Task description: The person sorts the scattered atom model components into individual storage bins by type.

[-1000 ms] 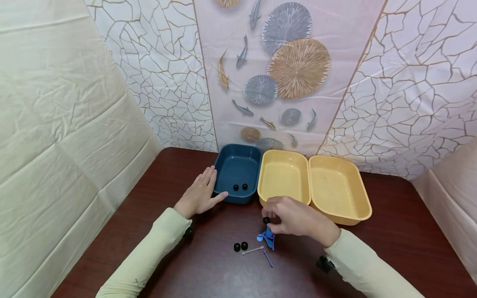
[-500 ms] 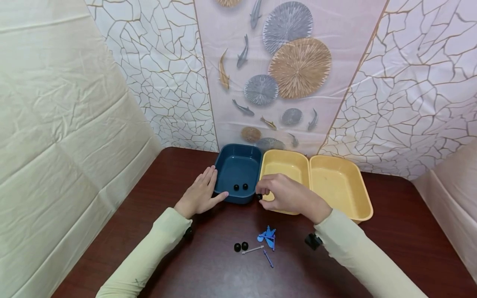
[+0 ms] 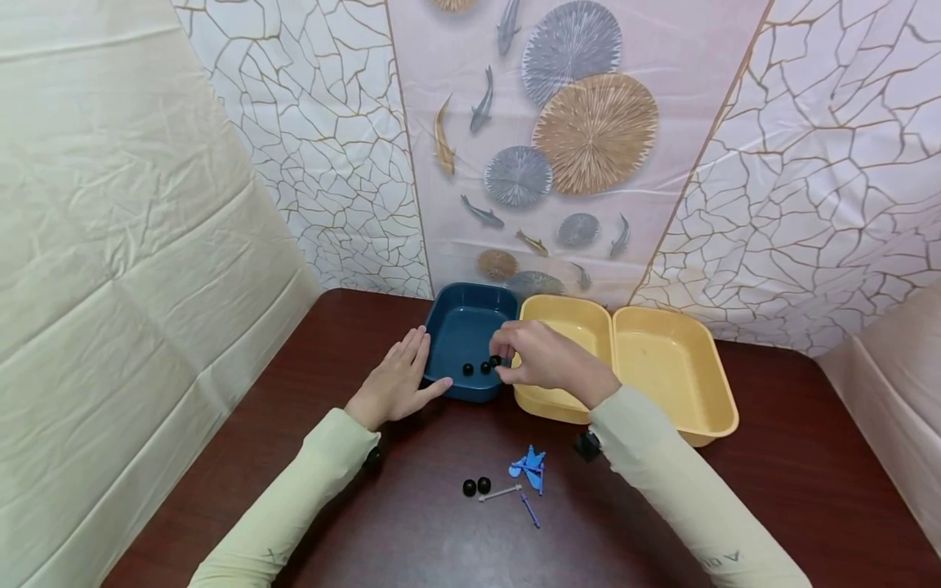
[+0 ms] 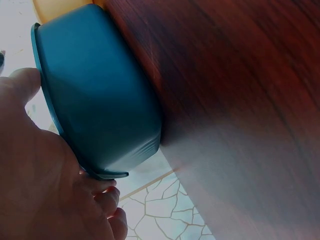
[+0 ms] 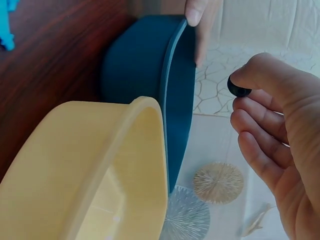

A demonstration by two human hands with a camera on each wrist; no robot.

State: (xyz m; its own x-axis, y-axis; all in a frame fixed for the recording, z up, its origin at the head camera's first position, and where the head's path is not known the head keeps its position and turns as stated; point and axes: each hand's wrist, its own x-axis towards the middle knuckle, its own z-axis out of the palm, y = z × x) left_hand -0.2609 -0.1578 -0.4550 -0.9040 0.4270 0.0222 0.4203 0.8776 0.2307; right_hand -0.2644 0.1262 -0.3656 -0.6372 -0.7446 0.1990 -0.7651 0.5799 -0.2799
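In the head view my left hand (image 3: 393, 380) rests with straight fingers on the left rim of the dark blue bin (image 3: 470, 322), its thumb at the near edge. My right hand (image 3: 544, 359) is over that bin's right rim. Between its thumb and fingers it pinches a small round black piece (image 5: 239, 89), clear of both bins in the right wrist view. Two similar black pieces (image 3: 468, 369) lie on the blue bin's floor. On the table are two more black pieces (image 3: 470, 487), a grey rod (image 3: 500, 493), a purple rod (image 3: 530, 510) and a small pile of blue parts (image 3: 531, 469).
Two yellow bins stand right of the blue one: the middle bin (image 3: 569, 415), partly covered by my right hand, and the right bin (image 3: 672, 359). All sit on a dark red-brown table (image 3: 412, 523). A patterned cloth (image 3: 456, 245) hangs behind.
My right hand has carried the black piece from beside the blue parts, up and leftward past the middle yellow bin to the blue bin. My left hand has stayed in place.
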